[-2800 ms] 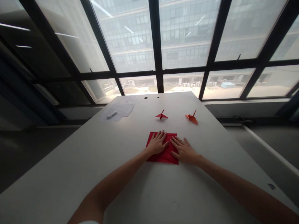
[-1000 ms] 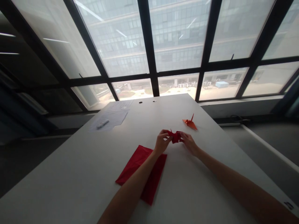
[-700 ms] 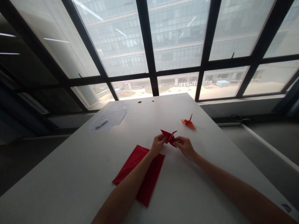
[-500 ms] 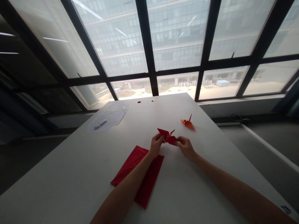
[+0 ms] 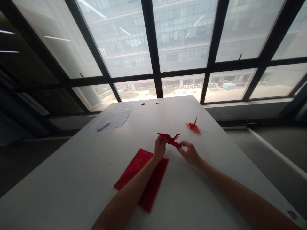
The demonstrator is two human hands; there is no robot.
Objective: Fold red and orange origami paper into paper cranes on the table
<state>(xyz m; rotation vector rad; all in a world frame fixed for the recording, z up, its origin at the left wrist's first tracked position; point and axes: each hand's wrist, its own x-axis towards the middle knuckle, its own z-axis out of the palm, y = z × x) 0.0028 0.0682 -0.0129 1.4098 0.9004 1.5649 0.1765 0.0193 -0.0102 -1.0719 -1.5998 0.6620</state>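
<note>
Between my two hands is a red paper crane [image 5: 171,139], held just above the table with its wings spread to either side. My left hand [image 5: 160,148] is closed on its left wing. The right wing's tip is pinched by the thumb and finger of my right hand [image 5: 190,152]. Under my left wrist and forearm lies red paper [image 5: 134,167], partly hidden by that arm. Beyond my right hand an orange paper crane [image 5: 193,126] rests on the table.
The white table [image 5: 79,182] stretches away toward large windows [image 5: 182,38]. Printed sheets [image 5: 117,116] lie at its far left, with a whitish marker-like stick [image 5: 103,126] on them. Two small round holes [image 5: 143,104] show near the far edge.
The red crane has tilted, so its wings now look flatter and narrower. My left hand has turned slightly, and my right fingers have shifted a little left along the wing.
</note>
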